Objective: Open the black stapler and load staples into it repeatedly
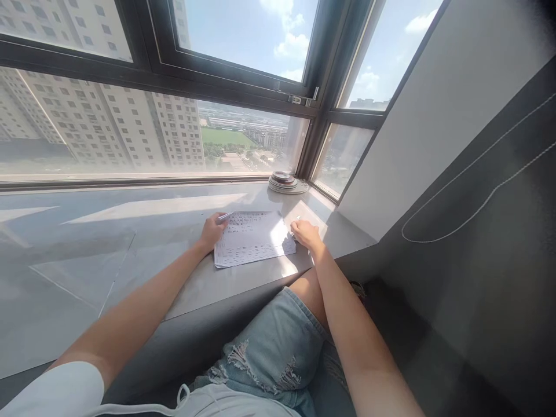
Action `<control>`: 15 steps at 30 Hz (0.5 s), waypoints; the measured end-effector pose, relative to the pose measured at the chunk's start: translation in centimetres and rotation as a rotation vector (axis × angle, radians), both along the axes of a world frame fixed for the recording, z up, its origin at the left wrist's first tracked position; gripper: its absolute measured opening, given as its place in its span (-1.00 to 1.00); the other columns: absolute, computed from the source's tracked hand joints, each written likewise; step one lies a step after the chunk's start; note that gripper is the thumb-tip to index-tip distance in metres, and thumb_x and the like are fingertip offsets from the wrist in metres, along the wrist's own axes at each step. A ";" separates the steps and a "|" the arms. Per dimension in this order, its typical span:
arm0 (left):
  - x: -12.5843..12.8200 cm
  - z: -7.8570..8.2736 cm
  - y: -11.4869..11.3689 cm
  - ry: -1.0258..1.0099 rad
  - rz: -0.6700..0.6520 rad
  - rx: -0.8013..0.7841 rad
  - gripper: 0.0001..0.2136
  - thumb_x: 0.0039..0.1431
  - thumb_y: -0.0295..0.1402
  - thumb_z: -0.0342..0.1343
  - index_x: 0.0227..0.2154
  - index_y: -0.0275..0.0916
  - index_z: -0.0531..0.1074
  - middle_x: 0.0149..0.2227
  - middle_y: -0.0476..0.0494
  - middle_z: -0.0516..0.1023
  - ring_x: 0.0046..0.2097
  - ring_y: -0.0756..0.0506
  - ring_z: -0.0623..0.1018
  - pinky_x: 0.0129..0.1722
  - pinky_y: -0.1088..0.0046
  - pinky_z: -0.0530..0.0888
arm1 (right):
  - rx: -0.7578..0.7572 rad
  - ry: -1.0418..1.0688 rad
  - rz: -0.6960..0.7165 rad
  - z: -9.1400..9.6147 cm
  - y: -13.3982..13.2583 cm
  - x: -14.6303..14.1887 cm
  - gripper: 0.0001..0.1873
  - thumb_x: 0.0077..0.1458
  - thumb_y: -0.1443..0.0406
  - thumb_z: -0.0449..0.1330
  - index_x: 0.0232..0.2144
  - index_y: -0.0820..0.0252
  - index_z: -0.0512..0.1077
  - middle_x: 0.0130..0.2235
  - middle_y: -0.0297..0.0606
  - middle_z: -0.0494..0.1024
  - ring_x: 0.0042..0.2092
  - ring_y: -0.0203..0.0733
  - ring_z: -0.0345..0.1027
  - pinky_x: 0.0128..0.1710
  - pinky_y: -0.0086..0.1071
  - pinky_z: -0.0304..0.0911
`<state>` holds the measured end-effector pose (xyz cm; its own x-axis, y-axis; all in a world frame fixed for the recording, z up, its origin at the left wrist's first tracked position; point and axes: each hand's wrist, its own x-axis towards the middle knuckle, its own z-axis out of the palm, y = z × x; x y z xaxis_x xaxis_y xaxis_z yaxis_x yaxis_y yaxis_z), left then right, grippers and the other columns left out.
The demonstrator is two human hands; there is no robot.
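Sheets of paper (256,240) lie on the grey sill, with rows of dark handwriting along the upper part of the top sheet. At their left edge, my left hand (212,231) is closed around a slim silvery pen (225,216), which points over the top left corner of the paper. My right hand (306,233) rests by the right edge of the sheets with its fingers curled together. A small pale tip shows above those fingers, but I cannot make out what it belongs to. Bright sunlight falls on the right side of the paper.
A round stack of discs or coasters (284,182) sits in the window corner beyond the paper. Dark window frames (234,75) with a handle (304,99) rise behind the sill (143,243). A beaded cord (438,240) hangs at the right. My bent knee is below the sill's edge.
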<state>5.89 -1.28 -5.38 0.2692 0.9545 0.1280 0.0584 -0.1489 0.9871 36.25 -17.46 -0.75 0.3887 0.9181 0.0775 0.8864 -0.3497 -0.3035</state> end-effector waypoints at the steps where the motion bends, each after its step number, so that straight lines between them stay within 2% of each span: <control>1: 0.0 0.1 -0.1 -0.006 0.004 -0.004 -0.59 -0.01 -0.20 0.34 -0.09 -0.25 0.54 -0.37 -0.13 0.58 -0.42 -0.12 0.53 -0.45 0.40 0.44 | -0.007 -0.006 0.000 0.0 0.0 0.0 -0.62 0.31 0.30 -0.14 -0.47 0.19 0.36 -0.29 -0.16 0.53 -0.15 -0.09 0.30 -0.15 -0.26 -0.01; 15: 0.3 -0.1 -0.1 -0.028 0.015 -0.011 -0.62 0.00 -0.22 0.35 -0.11 -0.23 0.55 -0.41 -0.10 0.57 -0.45 -0.11 0.52 -0.46 0.41 0.41 | -0.043 -0.016 0.007 0.0 0.2 -0.1 -0.59 0.32 0.30 -0.15 -0.50 0.18 0.37 -0.27 -0.13 0.57 -0.14 -0.08 0.33 -0.11 -0.24 0.01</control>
<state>6.22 -1.34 -5.51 0.2514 0.9597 0.1254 0.0324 -0.1378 0.9899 36.15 -17.31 -0.70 0.3812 0.9234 0.0438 0.8935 -0.3559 -0.2738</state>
